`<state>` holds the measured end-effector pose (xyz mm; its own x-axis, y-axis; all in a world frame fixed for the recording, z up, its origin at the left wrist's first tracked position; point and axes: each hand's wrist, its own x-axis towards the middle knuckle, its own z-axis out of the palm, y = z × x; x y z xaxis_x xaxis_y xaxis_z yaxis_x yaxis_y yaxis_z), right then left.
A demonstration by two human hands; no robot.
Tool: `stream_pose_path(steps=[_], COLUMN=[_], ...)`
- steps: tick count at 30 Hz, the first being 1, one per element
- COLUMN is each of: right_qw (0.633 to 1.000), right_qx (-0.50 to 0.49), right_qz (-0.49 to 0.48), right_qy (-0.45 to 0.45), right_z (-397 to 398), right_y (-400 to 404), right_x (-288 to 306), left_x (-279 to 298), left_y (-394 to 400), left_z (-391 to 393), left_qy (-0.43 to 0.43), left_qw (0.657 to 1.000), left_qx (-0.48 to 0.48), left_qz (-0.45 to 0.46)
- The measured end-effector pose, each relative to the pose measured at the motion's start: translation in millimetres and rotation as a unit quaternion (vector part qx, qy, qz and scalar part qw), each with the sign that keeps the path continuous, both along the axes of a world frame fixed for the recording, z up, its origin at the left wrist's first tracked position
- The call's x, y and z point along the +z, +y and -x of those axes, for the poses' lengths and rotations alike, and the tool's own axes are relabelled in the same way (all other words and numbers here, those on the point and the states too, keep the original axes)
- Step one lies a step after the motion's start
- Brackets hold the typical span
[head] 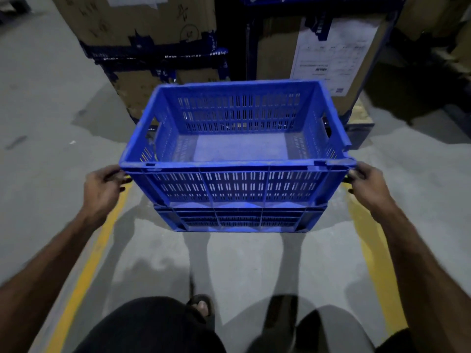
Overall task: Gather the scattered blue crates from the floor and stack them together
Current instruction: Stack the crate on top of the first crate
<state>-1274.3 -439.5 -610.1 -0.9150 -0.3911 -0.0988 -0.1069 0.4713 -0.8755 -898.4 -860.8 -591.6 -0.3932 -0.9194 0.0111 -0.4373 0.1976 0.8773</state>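
Observation:
A blue slotted plastic crate [237, 186], empty inside, sits on top of a second blue crate [239, 220] that stands on the grey floor. My left hand [103, 189] grips the top crate's near left corner, fingers curled under the rim. At the near right corner my right hand [367, 183] grips the rim the same way. Only the lower crate's near wall shows below the upper one.
Tall cardboard boxes with blue tape [142, 34] and a box with a paper label [334, 52] stand just behind the crates. Yellow floor lines [84, 273] [374, 263] run on both sides. My sandalled feet [201, 305] are right behind the stack.

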Motion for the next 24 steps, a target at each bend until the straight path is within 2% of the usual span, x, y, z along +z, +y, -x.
stream_pose_path(steps=[3,6,9,12,16,24], right_qw=[0.994,0.996,0.997,0.99,0.979,0.963], right_qx=[-0.029,-0.007,0.062,0.085,0.072,0.065], right_qz=[0.086,0.068,-0.03,-0.113,-0.177,-0.228], right_qy=[-0.056,-0.06,-0.031,-0.012,0.067,0.126], right_z=[10.9,22.6,26.1,30.8,19.3,24.5], right_y=[-20.2,-44.1,-67.5,-82.1,-85.7,-84.7], right_x=[46.7,84.7,102.7,95.2,89.4,76.5], left_x=[44.7,86.0,106.3,99.9,76.0,64.5], left_y=[-13.2,-10.2,-10.6,-15.5,-15.9,-21.2], left_z=[22.8,53.0,77.5,90.4,90.1,91.2], left_qy=[0.059,0.063,-0.053,-0.149,-0.208,-0.256], left_qw=[0.998,0.997,0.99,0.97,0.945,0.93], left_qx=[0.011,-0.04,-0.126,-0.183,-0.206,-0.184], left_qz=[-0.009,-0.015,0.045,0.054,0.147,0.188])
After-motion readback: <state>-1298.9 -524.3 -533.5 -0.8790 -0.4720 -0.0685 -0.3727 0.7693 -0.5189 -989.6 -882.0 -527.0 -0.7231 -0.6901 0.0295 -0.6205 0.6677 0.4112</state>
